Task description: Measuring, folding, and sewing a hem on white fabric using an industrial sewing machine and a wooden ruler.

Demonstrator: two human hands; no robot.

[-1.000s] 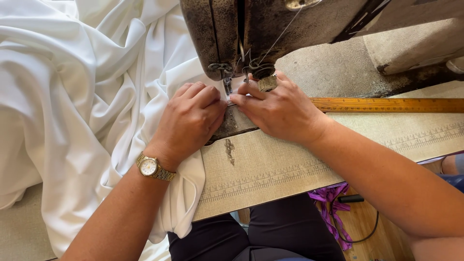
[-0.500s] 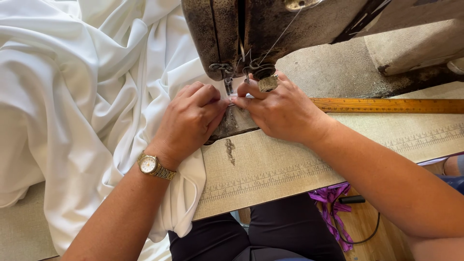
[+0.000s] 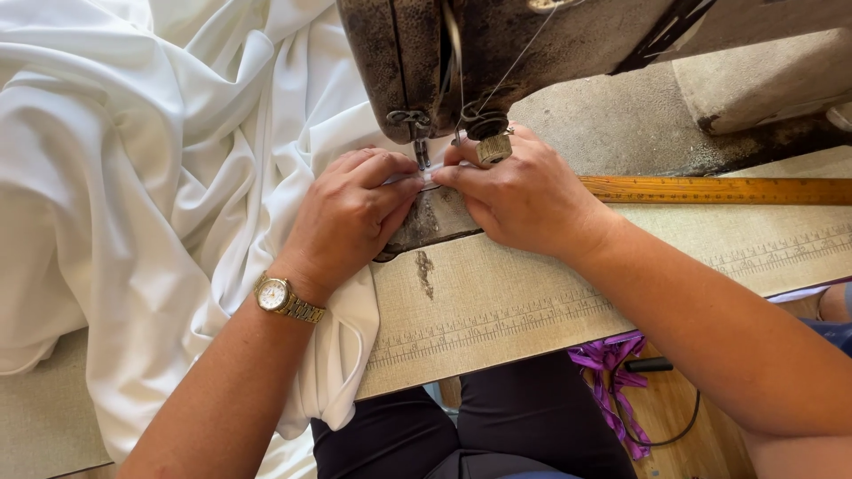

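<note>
Left hand (image 3: 351,217) w/ gold wristwatch (image 3: 282,298) lies palm-down on the white, smooth draped fabric (image 3: 142,177), fingers curled & close together, fingertips pressing a narrow white fabric edge (image 3: 428,180) just below the presser foot of the old dark metal sewing machine (image 3: 497,53). Right hand (image 3: 524,195) opposite, fingers bent, pinching same edge, tips nearly meeting left's. Fabric spreads left over the beige table w/ printed ruler marks (image 3: 550,293). Yellow wooden ruler (image 3: 728,189) lies right of the hands.
</note>
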